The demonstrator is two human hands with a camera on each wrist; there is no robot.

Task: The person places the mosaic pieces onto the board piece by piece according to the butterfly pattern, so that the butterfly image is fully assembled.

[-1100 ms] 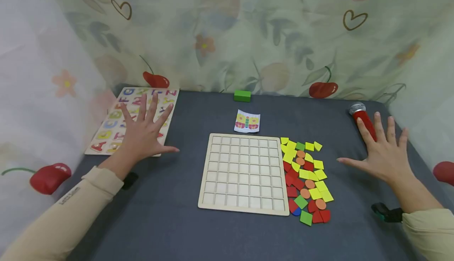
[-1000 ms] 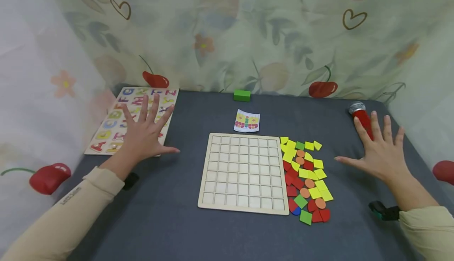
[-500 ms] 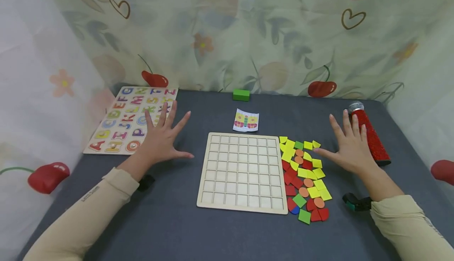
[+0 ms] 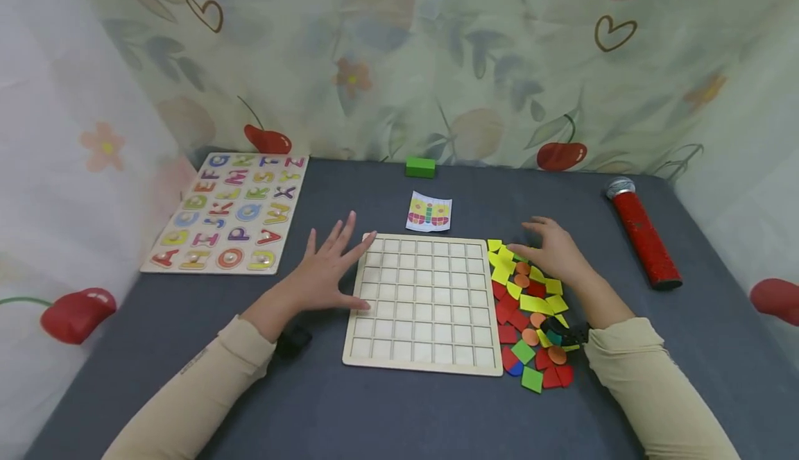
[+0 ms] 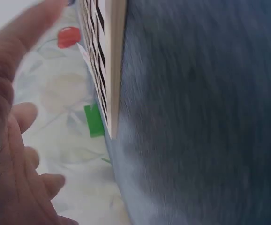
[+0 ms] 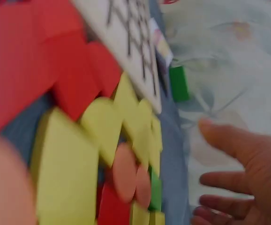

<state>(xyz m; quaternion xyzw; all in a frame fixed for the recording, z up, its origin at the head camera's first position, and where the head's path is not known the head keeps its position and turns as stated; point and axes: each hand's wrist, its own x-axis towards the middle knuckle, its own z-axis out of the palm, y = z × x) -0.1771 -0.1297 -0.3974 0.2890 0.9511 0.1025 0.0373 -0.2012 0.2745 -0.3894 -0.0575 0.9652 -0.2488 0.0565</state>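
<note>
A pale wooden grid board (image 4: 423, 368) with bare square cells lies mid-table. My left hand (image 4: 320, 276) is at its left edge with fingers spread, thumb and index tip overlapping the frame in the head view. Along the board's right side lies a pile of flat coloured pieces: yellow pieces (image 4: 533, 304), red pieces (image 4: 507, 334), orange discs (image 4: 530, 336), green squares (image 4: 532, 379) and a little blue. Over the far end of that pile hovers my right hand (image 4: 558, 252), thumb and fingers apart and nothing between them, as the right wrist view also shows.
Behind the board lies a small butterfly pattern card (image 4: 428, 211), with a green block (image 4: 420, 167) farther back. An alphabet puzzle board (image 4: 225, 214) lies at the back left. On the right is a red microphone (image 4: 646, 238). Patterned cloth (image 4: 387, 64) walls the table's back and sides.
Both hands have come inward: the left from above the alphabet puzzle to the grid board's left edge, the right from beside the microphone to above the pieces. The right fingers have drawn closer together.
</note>
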